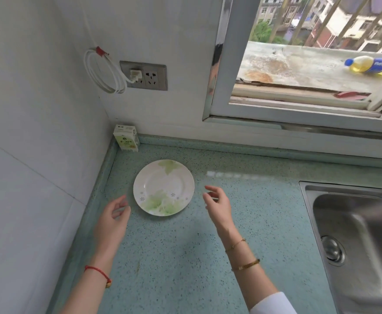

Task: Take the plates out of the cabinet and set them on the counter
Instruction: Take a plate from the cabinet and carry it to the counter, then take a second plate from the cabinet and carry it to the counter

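Note:
A white plate (pixel 164 187) with green leaf prints lies flat on the speckled blue-green counter (pixel 185 257), near the left corner. My left hand (pixel 113 220) hovers just left of the plate's near edge, fingers loosely curled, holding nothing. My right hand (pixel 218 206) hovers a little to the right of the plate, fingers relaxed and empty. Neither hand touches the plate. No cabinet is in view.
A small green-and-white carton (pixel 126 138) stands in the back left corner. A steel sink (pixel 357 241) fills the right side. A wall socket (pixel 144 75) with a coiled white cable is above the counter. A yellow bottle (pixel 372 65) lies on the ledge outside the window.

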A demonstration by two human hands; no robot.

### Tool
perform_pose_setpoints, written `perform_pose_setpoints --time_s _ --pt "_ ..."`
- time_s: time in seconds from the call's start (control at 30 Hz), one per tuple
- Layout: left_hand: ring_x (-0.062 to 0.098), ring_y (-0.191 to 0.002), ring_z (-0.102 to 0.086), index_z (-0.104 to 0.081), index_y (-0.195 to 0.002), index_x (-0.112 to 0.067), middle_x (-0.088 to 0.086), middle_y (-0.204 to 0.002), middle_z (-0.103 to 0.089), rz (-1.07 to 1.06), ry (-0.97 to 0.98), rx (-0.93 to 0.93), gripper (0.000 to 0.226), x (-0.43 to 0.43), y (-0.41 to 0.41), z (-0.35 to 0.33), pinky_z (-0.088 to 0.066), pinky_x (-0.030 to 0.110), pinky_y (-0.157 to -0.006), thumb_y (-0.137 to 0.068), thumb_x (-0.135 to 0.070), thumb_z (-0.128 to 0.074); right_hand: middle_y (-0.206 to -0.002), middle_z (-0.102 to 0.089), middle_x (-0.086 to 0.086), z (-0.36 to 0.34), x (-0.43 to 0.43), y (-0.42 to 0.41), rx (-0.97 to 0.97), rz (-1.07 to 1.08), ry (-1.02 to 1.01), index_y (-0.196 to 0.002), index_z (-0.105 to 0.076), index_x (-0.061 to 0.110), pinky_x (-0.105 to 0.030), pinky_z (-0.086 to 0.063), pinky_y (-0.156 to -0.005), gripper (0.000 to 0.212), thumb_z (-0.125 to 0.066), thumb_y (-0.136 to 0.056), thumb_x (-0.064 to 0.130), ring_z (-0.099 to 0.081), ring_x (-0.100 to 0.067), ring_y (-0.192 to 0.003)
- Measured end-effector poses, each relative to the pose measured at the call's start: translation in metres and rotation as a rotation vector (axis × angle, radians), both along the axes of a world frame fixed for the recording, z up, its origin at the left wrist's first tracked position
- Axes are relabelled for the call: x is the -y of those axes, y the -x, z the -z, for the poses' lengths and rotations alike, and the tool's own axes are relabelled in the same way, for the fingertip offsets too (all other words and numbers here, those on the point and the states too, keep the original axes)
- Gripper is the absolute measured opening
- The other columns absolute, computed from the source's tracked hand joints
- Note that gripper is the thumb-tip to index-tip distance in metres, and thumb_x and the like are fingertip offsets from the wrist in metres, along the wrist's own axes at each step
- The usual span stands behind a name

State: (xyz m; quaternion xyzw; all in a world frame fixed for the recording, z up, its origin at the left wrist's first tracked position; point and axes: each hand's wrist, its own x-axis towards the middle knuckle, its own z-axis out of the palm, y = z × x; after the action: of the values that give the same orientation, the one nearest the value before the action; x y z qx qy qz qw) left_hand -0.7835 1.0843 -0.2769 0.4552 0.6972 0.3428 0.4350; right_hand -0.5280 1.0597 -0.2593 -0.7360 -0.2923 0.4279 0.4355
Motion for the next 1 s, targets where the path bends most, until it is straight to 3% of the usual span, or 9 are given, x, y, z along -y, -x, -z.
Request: perform_pose_setpoints --time_s 0.1,0.2,0.43,0.63,0.77,0.9,1.0 --pt "0.026 -0.107 -0.066 -0.062 -0.125 -0.029 -0.008 -0.112 -0.067 -0.01 -0.05 0.061 0.032 0.026 -0.001 -0.017 -0.051 0.034 -0.093 -0.096 -0.015 -0.062 -0.111 -0.062 -0.001 -0.022 0.021 0.004 -0.077 0.005 -0.039 -0.124 -0.06 0.015 -0.041 -0.052 -0.098 0.03 -0.054 -0.095 0.015 -0.059 -0.017 -0.106" --pt "0.029 -0.105 -0.065 -0.065 -0.121 -0.028 -0.003 -0.111 -0.068 -0.024 -0.112 0.093 0.031 0.051 -0.005 -0.04 -0.052 0.04 -0.097 -0.095 -0.011 -0.062 -0.113 -0.062 -0.004 -0.045 0.041 0.007 -0.122 -0.02 -0.083 -0.123 -0.06 0.015 -0.041 -0.052 -0.097 0.028 -0.054 -0.096 0.015 -0.059 -0.021 -0.109" --pt "0.013 -0.094 -0.066 -0.068 -0.11 -0.038 -0.011 -0.105 -0.07 -0.155 -0.24 0.179 0.031 0.129 -0.018 -0.084 -0.055 0.039 -0.093 -0.094 -0.011 -0.063 -0.109 -0.063 -0.002 -0.081 0.096 0.001 -0.199 -0.171 -0.166 -0.119 -0.061 0.018 -0.024 -0.052 -0.079 0.024 -0.055 -0.096 0.016 -0.061 -0.021 -0.104" --pt "0.017 -0.106 -0.069 -0.071 -0.109 -0.038 -0.007 -0.111 -0.072 -0.326 -0.317 0.248 0.029 0.224 -0.044 -0.108 -0.055 0.036 -0.094 -0.094 -0.013 -0.064 -0.112 -0.064 -0.005 -0.099 0.148 -0.02 -0.213 -0.379 -0.194 -0.119 -0.062 0.017 -0.021 -0.052 -0.075 0.024 -0.055 -0.096 0.014 -0.062 -0.021 -0.104" --pt "0.019 -0.106 -0.069 -0.07 -0.11 -0.03 -0.005 -0.11 -0.073 -0.498 -0.386 0.272 0.028 0.297 -0.069 -0.119 -0.055 0.033 -0.091 -0.095 -0.007 -0.063 -0.111 -0.065 -0.004 -0.106 0.188 -0.029 -0.24 -0.551 -0.215 -0.116 -0.064 0.02 -0.024 -0.053 -0.079 0.022 -0.057 -0.095 0.015 -0.063 -0.02 -0.102" --pt "0.016 -0.103 -0.067 -0.069 -0.114 -0.024 -0.002 -0.109 -0.071 -0.666 -0.432 0.263 0.027 0.371 -0.087 -0.126 -0.057 0.02 -0.082 -0.096 -0.005 -0.061 -0.109 -0.066 -0.006 -0.111 0.227 -0.025 -0.261 -0.72 -0.23 -0.117 -0.064 0.019 -0.027 -0.054 -0.081 0.023 -0.057 -0.095 0.014 -0.063 -0.02 -0.099" --pt "0.016 -0.101 -0.067 -0.068 -0.115 -0.02 0.005 -0.113 -0.07 -0.793 -0.459 0.24 0.026 0.431 -0.092 -0.13 -0.057 0.02 -0.081 -0.096 -0.004 -0.061 -0.11 -0.066 -0.008 -0.114 0.259 -0.011 -0.284 -0.856 -0.236 -0.116 -0.064 0.02 -0.027 -0.055 -0.082 0.022 -0.057 -0.095 0.014 -0.063 -0.02 -0.099"
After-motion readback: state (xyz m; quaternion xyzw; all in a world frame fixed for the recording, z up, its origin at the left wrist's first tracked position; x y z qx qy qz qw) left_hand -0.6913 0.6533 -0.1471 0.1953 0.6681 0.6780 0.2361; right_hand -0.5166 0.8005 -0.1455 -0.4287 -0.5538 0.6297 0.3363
